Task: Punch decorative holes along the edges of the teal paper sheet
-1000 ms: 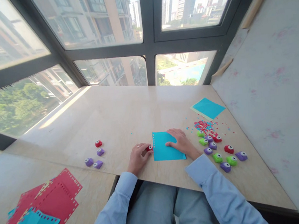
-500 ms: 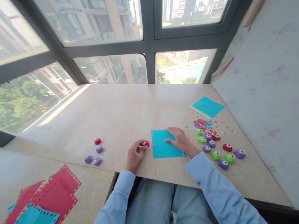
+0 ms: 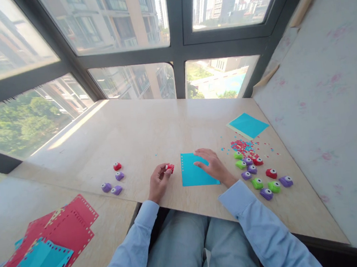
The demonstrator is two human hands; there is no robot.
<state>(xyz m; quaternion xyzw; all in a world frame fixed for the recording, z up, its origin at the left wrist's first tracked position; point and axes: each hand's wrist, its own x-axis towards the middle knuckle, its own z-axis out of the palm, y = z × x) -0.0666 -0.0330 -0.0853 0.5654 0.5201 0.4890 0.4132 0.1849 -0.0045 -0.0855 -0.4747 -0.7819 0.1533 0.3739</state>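
Currently the left hand [image 3: 158, 182] pinches a small red punch [image 3: 170, 168] just left of the blue sheet [image 3: 192, 176], apart from its edge. The right hand [image 3: 213, 166] lies over the sheet's right side, fingers loosely spread. More punches [image 3: 257, 183] and confetti [image 3: 242, 146] lie right of the sheet, four punches [image 3: 119, 176] well left.

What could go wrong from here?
The blue sheet might shift or crease if the right hand slides across it. The red punch could slip, since the left hand seems to pinch it between thumb and fingers. The loose paper bits could scatter if the right sleeve brushes them.
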